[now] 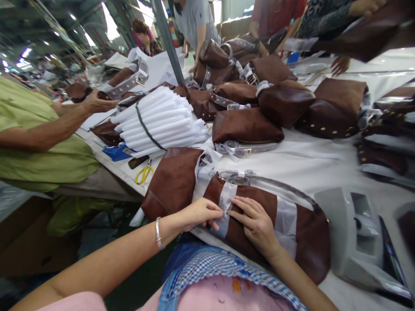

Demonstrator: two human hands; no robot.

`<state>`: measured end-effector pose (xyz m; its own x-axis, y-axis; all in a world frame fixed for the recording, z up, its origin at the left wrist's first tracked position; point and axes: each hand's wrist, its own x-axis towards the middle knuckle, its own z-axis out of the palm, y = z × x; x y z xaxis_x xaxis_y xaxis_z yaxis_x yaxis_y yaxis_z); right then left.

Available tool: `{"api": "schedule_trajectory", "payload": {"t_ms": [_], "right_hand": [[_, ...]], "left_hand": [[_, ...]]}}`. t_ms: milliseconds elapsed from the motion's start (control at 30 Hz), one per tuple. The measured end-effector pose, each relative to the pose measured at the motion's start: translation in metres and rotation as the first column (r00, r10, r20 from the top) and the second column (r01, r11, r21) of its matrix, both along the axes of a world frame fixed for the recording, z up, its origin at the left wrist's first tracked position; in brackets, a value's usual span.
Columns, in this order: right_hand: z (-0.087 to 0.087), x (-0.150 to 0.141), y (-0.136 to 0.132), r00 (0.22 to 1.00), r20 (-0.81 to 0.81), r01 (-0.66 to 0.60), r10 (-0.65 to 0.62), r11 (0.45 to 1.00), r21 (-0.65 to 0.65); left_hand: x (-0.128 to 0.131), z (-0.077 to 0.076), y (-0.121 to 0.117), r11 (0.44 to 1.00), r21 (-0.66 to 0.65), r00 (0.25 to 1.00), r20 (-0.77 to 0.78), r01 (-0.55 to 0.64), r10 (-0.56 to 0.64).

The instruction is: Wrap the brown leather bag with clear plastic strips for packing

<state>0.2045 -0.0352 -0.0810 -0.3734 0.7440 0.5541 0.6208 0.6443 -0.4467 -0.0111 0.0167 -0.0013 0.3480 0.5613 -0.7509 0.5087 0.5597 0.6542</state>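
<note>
The bag (264, 194) lies on the tabletop (311, 164) at the lower centre of the frame, its long lower border at the near edge, close to the apron (214, 263). Left hand (199, 212): thumb and forefinger fingers brought together, pinching the strip (228, 191) that crosses the bag's left part. Right hand (259, 226): fingers extended and slightly parted, with nothing held between them, their tips resting at the strip's right border. A second strip (287, 222) crosses farther right; the strap (279, 183) follows the upper border. Room around the bag is uneven: another bag (175, 181) lies just beside its left end and the dispenser (345, 216) just beside its right end, while a white stretch of tabletop opens above, reaching the piled bags (248, 125) at upper centre. Left of centre, the scissors (142, 174) lie near the tabletop's left edge, below the paper bundle (165, 119).
</note>
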Motion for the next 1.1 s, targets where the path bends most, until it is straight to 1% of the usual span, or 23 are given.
{"api": "schedule_trajectory", "payload": {"t_ms": [167,333,400,533,600,667,733,833,900,967,1000,1033,1100], "right_hand": [[-0.001,0.0,0.001,0.999,0.023,-0.03,0.031,0.999,-0.019],[-0.002,-0.002,0.003,1.0,-0.008,-0.018,0.018,0.999,-0.037],[-0.002,-0.003,0.004,1.0,-0.005,-0.023,0.023,0.999,-0.043],[-0.001,-0.003,0.004,0.999,-0.016,-0.029,0.028,0.998,-0.051],[-0.001,-0.001,0.003,0.997,-0.073,-0.022,0.018,0.998,-0.054],[0.0,-0.001,0.001,0.987,-0.159,0.012,-0.021,0.998,-0.06],[0.004,-0.003,-0.001,0.972,-0.217,0.074,-0.088,0.994,-0.074],[0.012,-0.011,-0.005,0.953,-0.21,0.192,-0.218,0.972,-0.138],[0.02,-0.017,-0.008,0.938,-0.181,0.249,-0.296,0.937,-0.245],[0.028,-0.021,-0.011,0.934,-0.139,0.247,-0.33,0.875,-0.417],[0.031,-0.023,-0.012,0.935,-0.125,0.224,-0.332,0.824,-0.52],[0.034,-0.023,-0.012,0.934,-0.121,0.189,-0.335,0.754,-0.629],[0.037,-0.023,-0.011,0.918,-0.165,0.079,-0.361,0.573,-0.816]], "left_hand": [[-0.003,-0.008,0.004,1.0,-0.002,0.999,0.036,0.0,0.0],[-0.005,-0.011,0.007,0.993,-0.112,0.994,0.103,-0.026,0.038],[-0.005,-0.011,0.006,0.99,-0.133,0.989,0.137,-0.04,0.058],[-0.006,-0.011,0.003,0.988,-0.134,0.98,0.177,-0.073,0.096],[-0.005,-0.011,0.001,0.99,-0.108,0.978,0.18,-0.087,0.106],[-0.005,-0.011,0.0,0.993,-0.076,0.98,0.174,-0.089,0.101],[-0.005,-0.011,-0.001,0.995,-0.06,0.981,0.17,-0.082,0.091],[-0.006,-0.01,-0.001,0.997,-0.047,0.98,0.184,-0.067,0.075],[-0.006,-0.01,-0.001,0.997,-0.04,0.978,0.195,-0.063,0.07],[-0.006,-0.009,-0.001,0.997,-0.038,0.977,0.202,-0.066,0.072],[-0.006,-0.009,-0.002,0.997,-0.041,0.976,0.204,-0.068,0.075],[-0.006,-0.009,-0.002,0.997,-0.043,0.975,0.206,-0.072,0.079],[-0.006,-0.01,-0.002,0.996,-0.049,0.973,0.215,-0.08,0.089]]}}
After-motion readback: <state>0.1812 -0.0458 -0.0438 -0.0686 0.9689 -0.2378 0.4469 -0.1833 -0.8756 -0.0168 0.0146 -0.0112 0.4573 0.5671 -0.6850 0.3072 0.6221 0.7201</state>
